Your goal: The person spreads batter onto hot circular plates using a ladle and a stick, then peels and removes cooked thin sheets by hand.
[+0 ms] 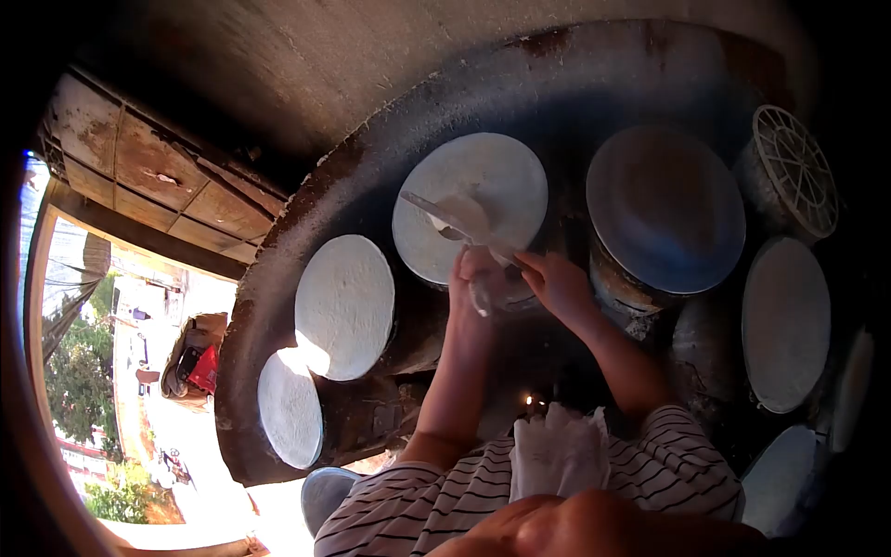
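Observation:
My right hand [557,283] is closed around the handle end of a long, flat, blade-like spatula [429,206] pointing up and left. My left hand [471,269] is closed beside the middle of the spatula; what its fingers grip is partly hidden. A pale, rounded, soft-looking lump [464,215] shows behind the blade, and a whitish strip [480,295] hangs below the left fingers. Both hands are in front of the lower edge of a white round disc [506,172] with a rough-looking surface.
More pale discs, such as one on the left [345,306] and another on the right [786,325], surround me. A darker, shiny disc [666,209] tops a drum. A spoked round grate [795,172] stands at the far right. Small flames [531,400] glow below my hands.

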The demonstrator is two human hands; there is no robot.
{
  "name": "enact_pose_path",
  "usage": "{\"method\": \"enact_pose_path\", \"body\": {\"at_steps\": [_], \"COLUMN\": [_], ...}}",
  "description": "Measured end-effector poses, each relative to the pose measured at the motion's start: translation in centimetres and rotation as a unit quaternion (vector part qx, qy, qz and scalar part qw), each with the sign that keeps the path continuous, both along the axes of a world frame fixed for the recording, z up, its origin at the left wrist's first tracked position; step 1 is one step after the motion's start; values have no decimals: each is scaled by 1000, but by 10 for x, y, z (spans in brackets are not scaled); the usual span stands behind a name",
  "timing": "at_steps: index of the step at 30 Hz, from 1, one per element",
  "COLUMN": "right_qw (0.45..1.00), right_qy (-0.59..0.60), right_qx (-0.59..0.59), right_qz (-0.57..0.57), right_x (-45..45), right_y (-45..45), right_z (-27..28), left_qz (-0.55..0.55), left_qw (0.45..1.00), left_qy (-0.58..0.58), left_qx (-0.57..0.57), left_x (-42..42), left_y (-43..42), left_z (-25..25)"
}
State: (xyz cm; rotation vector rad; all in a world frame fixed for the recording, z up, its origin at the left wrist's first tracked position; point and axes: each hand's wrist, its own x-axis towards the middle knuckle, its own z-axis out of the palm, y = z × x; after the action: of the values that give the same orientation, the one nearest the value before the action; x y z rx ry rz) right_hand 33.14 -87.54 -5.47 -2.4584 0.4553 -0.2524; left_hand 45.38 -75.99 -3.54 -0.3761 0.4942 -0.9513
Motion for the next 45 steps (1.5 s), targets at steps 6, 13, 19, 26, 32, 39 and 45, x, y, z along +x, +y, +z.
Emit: {"method": "enact_pose_path", "body": {"at_steps": [6,13,19,26,32,39,45], "right_qw": [984,978,818,694,701,807,819], "right_qy": [-31,-60,-126,-352,-350,-174,-88], "right_qx": [167,198,459,379,306,-39,-95], "right_qz": [60,18,-323,-502,-541,-563,-558], "right_x": [33,-58,-244,-277,-237,-227,-171], "right_y": [-46,6,21,-98,-94,-99,-128], "right_z": [-67,-68,-41,-96,-96,-56,-47], "left_qz": [2,-83,-302,-497,-561,-461,-354], "left_qw": [983,970,922,849,813,631,474], "left_qy": [-109,-203,-102,-78,-159,-601,-770], "left_qx": [-145,-106,-222,-162,0,166,238], "left_x": [-19,-45,-149,-203,-208,-153,-123], "left_y": [53,54,-34,-203,-269,-313,-335], "left_z": [86,116,117,14,-31,-23,-32]}}
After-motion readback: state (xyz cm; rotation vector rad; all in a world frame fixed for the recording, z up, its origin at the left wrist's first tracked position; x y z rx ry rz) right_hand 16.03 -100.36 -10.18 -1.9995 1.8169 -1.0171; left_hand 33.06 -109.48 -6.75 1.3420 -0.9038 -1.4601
